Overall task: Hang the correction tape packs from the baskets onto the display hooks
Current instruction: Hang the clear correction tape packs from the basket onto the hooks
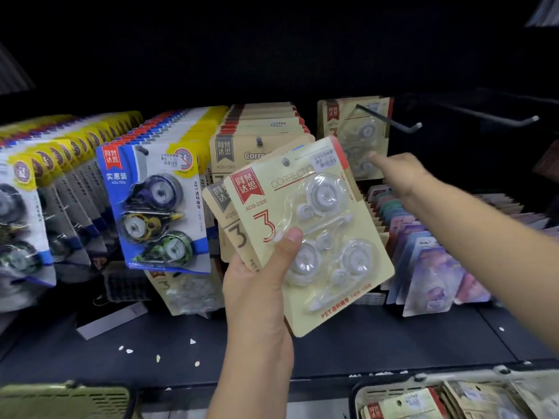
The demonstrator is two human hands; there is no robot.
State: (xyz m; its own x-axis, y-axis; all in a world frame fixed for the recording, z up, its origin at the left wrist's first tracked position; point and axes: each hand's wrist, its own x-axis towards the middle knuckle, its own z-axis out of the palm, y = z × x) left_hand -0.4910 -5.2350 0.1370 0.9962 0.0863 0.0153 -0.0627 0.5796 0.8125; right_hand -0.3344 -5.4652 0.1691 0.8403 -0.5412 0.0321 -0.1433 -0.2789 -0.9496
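1. Below the shelf [393, 343], bottom right: more stock waiting in a basket [355, 397].
2. Mid-frame: clamped in left hand [260, 285], thumb across the blister, fanned packs [302, 189]; likely to shed the rear one if loosened.
3. Up right: right hand [402, 173], apart from the left, gripping nothing seen, forefinger straight against the hung pack [357, 128]; could knock it askew.
4. On the hook [390, 122]: upturned tip; could snag or tear the hole [286, 161] if forced at an angle.

Head-worn view – forward and down, close to display hooks [383, 118]
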